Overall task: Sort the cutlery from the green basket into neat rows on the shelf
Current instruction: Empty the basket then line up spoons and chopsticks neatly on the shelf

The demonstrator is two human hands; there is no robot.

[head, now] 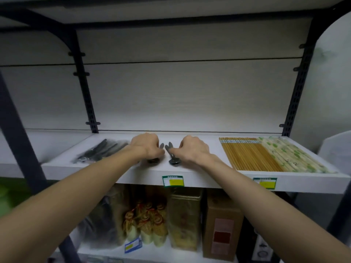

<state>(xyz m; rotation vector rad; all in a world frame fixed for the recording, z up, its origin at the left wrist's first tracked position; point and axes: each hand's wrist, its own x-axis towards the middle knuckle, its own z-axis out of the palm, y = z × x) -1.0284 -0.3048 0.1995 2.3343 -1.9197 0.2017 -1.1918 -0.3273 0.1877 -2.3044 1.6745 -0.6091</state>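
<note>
Mid-task, by the look. Dark cutlery row (102,150) laid at shelf (106,170) left. L hand (147,147) & R hand (191,149), fingers curled, each pinch a spoon (171,154) mid-shelf. Basket unseen; remainder unknown.

The single head-worn camera looked forward and slightly down from close in front of the shelf (152,172), squarely facing its back panel.
</note>
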